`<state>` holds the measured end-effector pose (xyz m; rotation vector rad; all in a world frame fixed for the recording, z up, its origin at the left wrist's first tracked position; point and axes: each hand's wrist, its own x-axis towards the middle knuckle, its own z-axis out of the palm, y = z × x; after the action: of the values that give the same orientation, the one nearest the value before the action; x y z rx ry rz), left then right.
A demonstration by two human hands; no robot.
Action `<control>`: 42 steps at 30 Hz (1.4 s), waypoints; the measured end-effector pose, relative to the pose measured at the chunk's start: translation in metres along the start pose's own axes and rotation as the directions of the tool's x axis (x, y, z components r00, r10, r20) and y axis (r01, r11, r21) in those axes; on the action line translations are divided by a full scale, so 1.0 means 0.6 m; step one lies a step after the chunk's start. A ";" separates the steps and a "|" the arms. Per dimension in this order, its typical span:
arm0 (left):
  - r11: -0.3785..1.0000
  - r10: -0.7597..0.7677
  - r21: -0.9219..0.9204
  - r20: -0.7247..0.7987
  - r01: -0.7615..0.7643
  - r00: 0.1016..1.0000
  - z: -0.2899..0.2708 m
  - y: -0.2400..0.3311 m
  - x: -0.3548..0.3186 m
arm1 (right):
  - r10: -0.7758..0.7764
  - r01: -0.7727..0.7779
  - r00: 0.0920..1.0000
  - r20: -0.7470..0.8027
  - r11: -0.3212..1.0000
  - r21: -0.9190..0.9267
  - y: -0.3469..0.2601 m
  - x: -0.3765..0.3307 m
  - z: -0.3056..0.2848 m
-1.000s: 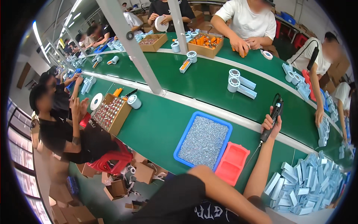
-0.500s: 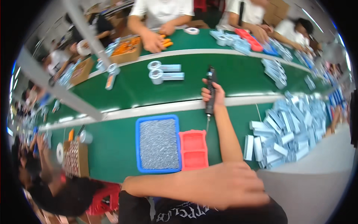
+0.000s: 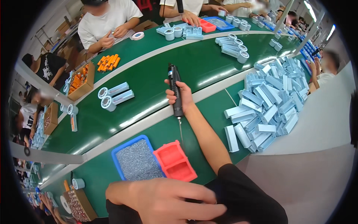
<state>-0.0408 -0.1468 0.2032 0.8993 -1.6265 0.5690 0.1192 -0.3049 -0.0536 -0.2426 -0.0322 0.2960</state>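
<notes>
My right hand (image 3: 181, 93) is wrapped round a black electric screwdriver (image 3: 176, 87), held over the near rail of the conveyor. Its long thin bit points down toward a red two-compartment tray (image 3: 158, 154). My left hand (image 3: 175, 199) is close to my body at the lower edge, fingers stretched out and apart, with nothing visible in them. Just beyond it, a blue tray (image 3: 118, 164) full of small grey metal pieces, too small to name exactly, stands against the red tray.
Light-blue plastic housings (image 3: 266, 100) are heaped at the right. Round-headed blue units (image 3: 108, 103) lie on the green belt (image 3: 156, 99). A cardboard box (image 3: 87, 209) of small parts stands at the lower left. Co-workers sit across the belt, near orange parts (image 3: 109, 62).
The view has turned and tilted, so the bench appears slanted and the trays lower left. My left hand has shifted left in the picture; my right still grips the screwdriver.
</notes>
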 end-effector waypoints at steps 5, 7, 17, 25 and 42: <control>0.979 0.072 -0.204 0.317 -0.006 0.946 0.000 -0.045 0.029 | -0.009 0.009 1.000 -0.009 0.999 -0.030 0.002 0.007 -0.001; 0.986 0.063 -0.168 0.305 -0.011 0.950 0.013 -0.042 0.028 | -0.019 0.019 0.999 0.031 1.000 -0.003 -0.005 0.010 -0.006; 0.948 -0.308 0.027 0.318 0.317 0.897 0.012 0.001 -0.019 | -0.036 0.033 0.998 -0.049 0.998 -0.054 0.006 0.006 0.006; 0.653 -0.207 0.320 0.947 0.686 -0.245 0.246 0.115 -0.255 | 0.035 -0.036 0.997 -0.065 0.999 -0.011 0.009 -0.006 -0.002; 0.254 0.303 -0.925 0.355 0.284 0.885 0.662 0.090 -0.591 | 0.208 -0.286 0.952 0.223 0.860 0.423 0.066 -0.028 -0.003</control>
<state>-0.2942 -0.3281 -0.2317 -0.0053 -1.9587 -0.7966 0.0918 -0.2738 -0.0650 0.2478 -0.1007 0.5724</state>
